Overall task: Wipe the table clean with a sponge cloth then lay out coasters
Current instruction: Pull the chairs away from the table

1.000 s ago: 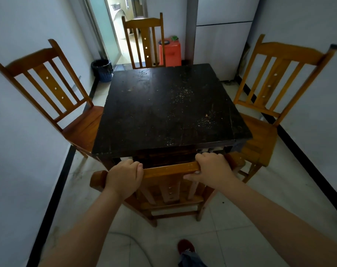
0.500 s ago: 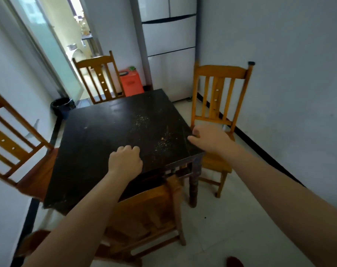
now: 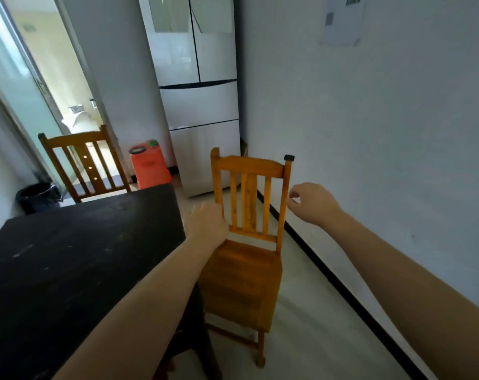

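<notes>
The left post of a wooden chair (image 3: 250,212) is gripped by the left hand (image 3: 207,224), whose fingers are curled around it just below the top rail. The right hand (image 3: 312,202) is held in the air just beside the right post of the same chair; its fingers are loosely bent, nothing is held in them, and it cannot be told whether the fingertips touch the wood. Both forearms are stretched forward from the bottom of the view.

The chair is standing upright on the pale floor, close to the right side of the dark table (image 3: 76,256), and its seat is turned toward the viewer. A small black cap is seen on the top of its right post. The table top is black and worn, with some light scratches and specks on it. No sponge cloth and no coasters are seen anywhere in the view.

At the far side of the table a second chair (image 3: 84,163) is placed, with its back toward a glass door. An orange container (image 3: 149,167) with a black lid is standing on the floor beside it, and next to that a white refrigerator (image 3: 198,89) is set against the wall. A black bin (image 3: 38,196) is seen in the left corner. A paper sheet (image 3: 341,19) is fixed on the right wall.
</notes>
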`<action>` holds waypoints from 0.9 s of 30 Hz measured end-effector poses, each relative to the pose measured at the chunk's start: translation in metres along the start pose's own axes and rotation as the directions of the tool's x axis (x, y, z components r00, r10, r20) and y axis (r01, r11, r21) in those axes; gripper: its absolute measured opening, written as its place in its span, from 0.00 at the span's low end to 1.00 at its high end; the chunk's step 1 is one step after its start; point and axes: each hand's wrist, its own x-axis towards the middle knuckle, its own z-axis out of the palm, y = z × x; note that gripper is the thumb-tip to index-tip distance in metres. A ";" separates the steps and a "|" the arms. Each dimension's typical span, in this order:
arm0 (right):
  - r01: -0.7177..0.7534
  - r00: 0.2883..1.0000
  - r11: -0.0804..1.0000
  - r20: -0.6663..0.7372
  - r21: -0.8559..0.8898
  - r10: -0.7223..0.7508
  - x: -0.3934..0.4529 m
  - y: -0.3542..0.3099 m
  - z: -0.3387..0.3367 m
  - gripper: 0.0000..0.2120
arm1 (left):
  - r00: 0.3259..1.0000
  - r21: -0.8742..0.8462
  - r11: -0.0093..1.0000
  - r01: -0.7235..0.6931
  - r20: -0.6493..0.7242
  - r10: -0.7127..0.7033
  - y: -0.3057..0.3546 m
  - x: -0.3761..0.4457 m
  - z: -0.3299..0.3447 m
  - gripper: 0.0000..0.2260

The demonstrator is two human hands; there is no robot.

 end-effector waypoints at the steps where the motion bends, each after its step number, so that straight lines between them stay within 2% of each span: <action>1: -0.012 1.000 1.000 0.012 -0.016 0.012 0.010 0.010 0.001 0.15 | 1.000 0.018 1.000 0.000 0.017 -0.001 0.008 0.008 0.004 0.07; 9: -0.004 1.000 0.999 0.024 -0.048 0.005 0.134 0.084 0.008 0.14 | 0.998 0.127 0.991 0.052 0.031 -0.056 0.054 0.138 0.028 0.12; 14: -0.008 0.998 1.000 0.057 -0.011 0.009 0.234 0.115 0.026 0.13 | 0.993 0.061 0.992 0.106 0.042 -0.109 0.056 0.235 0.049 0.12; 20: 0.140 0.974 0.990 0.182 -0.002 -0.137 0.325 0.145 0.052 0.12 | 0.967 -0.134 0.967 0.216 0.169 -0.192 0.072 0.322 0.090 0.14; 24: 0.275 0.919 0.959 0.310 -0.061 -0.244 0.384 0.170 0.065 0.15 | 0.917 -0.290 0.882 0.371 0.266 -0.298 0.084 0.370 0.121 0.18; 27: 0.354 0.884 0.931 0.357 -0.091 -0.302 0.431 0.187 0.073 0.16 | 0.823 -0.415 0.713 0.565 0.342 -0.453 0.095 0.398 0.141 0.22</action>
